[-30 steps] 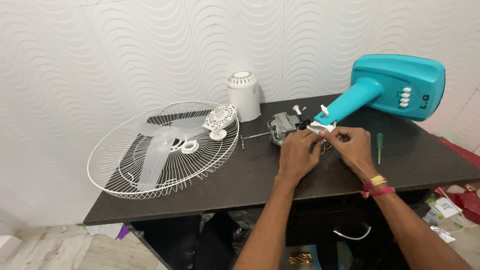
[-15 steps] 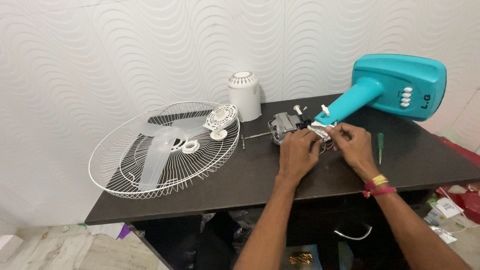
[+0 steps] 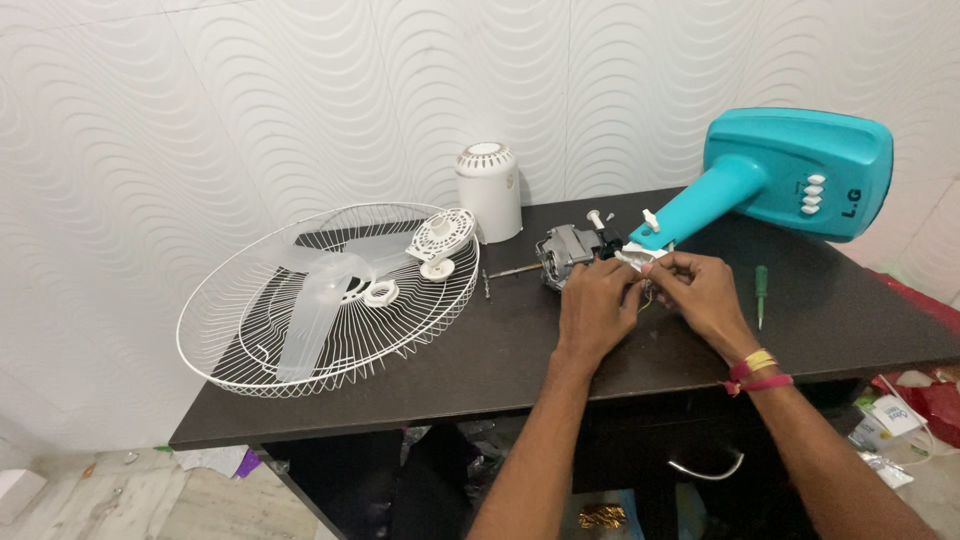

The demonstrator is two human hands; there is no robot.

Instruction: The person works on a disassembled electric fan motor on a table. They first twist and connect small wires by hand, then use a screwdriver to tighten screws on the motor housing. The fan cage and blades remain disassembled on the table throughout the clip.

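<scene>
Little has shifted: left hand (image 3: 596, 300) and right hand (image 3: 700, 292) stay together, fingertips pinching thin wires (image 3: 645, 296) just before the grey fan motor (image 3: 568, 253); green screwdriver (image 3: 761, 291) lies right.

A person's left hand (image 3: 598, 303) and right hand (image 3: 700, 292) are meeting over thin wires (image 3: 648, 296) beside a grey fan motor (image 3: 567, 253) near the back edge of a dark tabletop (image 3: 480, 370), with a teal fan base (image 3: 790, 180) lying toward the right corner and a white wire grille (image 3: 330, 300) resting at the left edge.
</scene>
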